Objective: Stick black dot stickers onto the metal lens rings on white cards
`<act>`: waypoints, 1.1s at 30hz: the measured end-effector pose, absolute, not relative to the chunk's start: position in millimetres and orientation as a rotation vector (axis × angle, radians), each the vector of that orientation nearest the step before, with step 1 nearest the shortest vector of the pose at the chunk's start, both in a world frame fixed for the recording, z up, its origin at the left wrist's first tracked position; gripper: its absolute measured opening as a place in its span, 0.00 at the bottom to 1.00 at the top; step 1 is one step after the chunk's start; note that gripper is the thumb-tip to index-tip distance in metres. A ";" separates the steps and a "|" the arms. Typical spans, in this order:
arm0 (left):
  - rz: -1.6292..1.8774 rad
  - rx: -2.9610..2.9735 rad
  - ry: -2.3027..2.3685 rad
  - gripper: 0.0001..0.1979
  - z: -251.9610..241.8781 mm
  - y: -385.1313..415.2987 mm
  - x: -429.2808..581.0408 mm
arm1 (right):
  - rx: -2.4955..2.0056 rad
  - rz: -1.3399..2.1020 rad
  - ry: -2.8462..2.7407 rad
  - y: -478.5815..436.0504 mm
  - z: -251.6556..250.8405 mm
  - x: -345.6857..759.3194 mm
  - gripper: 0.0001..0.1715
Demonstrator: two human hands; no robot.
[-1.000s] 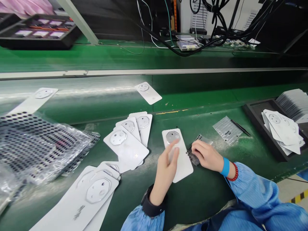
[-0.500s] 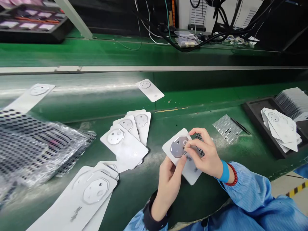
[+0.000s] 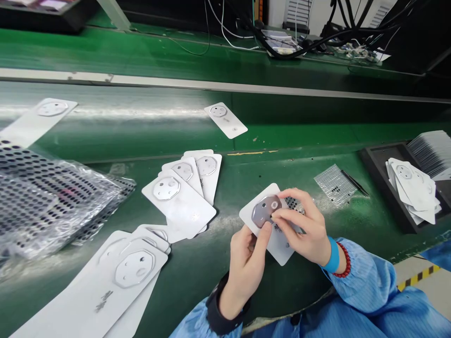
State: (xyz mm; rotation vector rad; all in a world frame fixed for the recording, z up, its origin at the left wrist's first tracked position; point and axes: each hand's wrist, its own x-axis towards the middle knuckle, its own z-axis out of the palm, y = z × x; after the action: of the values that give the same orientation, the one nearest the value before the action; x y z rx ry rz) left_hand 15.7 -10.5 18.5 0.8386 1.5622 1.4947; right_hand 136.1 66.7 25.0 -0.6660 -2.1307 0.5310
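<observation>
One white panel (image 3: pixel 278 245): left hand (image 3: pixel 246 266) clamped on at eight o'clock, right hand (image 3: pixel 306 231) pinched together at three; best brace steady

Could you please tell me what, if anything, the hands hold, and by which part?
The left hand holds a white panel by a long edge, thumb on top; whether the right hand pinches anything at its octagonal section cannot be told.

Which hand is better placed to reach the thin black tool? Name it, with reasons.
The right hand, I judge: it is nearer the thin black tool, which lies beyond it to the right. The left hand is farther off and grips the white panel at its lower left edge.
</observation>
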 end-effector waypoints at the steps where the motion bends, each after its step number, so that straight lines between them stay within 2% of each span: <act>1: 1.498 0.862 1.577 0.11 18.9 -10.6 15.3 | -0.638 0.466 -2.153 65.7 23.3 137.3 0.11; 4: 1.522 0.915 1.655 0.10 19.4 -10.7 13.5 | -0.543 0.393 -2.226 63.3 21.0 141.9 0.17; 9: 1.577 1.028 1.851 0.12 18.6 -12.4 12.4 | -0.482 0.663 -2.161 61.1 28.4 147.9 0.23; 14: 1.618 1.057 1.975 0.15 19.3 -13.2 13.7 | -0.642 0.802 -2.077 58.5 26.2 148.0 0.24; 21: 1.546 0.878 1.849 0.12 16.4 -12.3 5.3 | -0.703 1.198 -1.957 66.0 18.1 156.8 0.25; 24: 1.635 0.869 2.006 0.15 14.5 -15.3 -0.6 | -0.906 1.068 -1.986 82.9 8.4 181.6 0.24; 26: 1.665 0.837 2.059 0.17 13.3 -14.9 -3.8 | -1.129 0.905 -2.074 95.5 -3.3 199.1 0.29; 28: 1.677 0.795 2.066 0.11 12.2 -11.9 -6.8 | -1.262 0.865 -2.170 104.4 -13.8 210.6 0.38; 29: 1.681 0.782 2.047 0.09 11.7 -9.7 -8.6 | -1.273 0.902 -2.196 106.8 -16.1 213.3 0.37; 31: 1.684 0.774 2.028 0.30 10.5 -5.3 -12.8 | -1.190 1.050 -2.184 108.2 -11.0 213.4 0.28; 32: 1.644 0.789 2.039 0.37 9.7 -3.6 -15.0 | -1.121 1.149 -2.156 107.9 -3.4 211.6 0.23; 33: 1.567 0.830 2.048 0.38 8.7 -2.3 -16.9 | -1.049 1.260 -2.124 107.5 6.7 209.3 0.21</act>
State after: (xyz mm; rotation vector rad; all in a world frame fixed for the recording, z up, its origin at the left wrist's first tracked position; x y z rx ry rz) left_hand -16.9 -2.3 8.7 0.8297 2.0484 1.5669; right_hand 209.3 107.5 6.7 -1.0490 -2.1244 1.2599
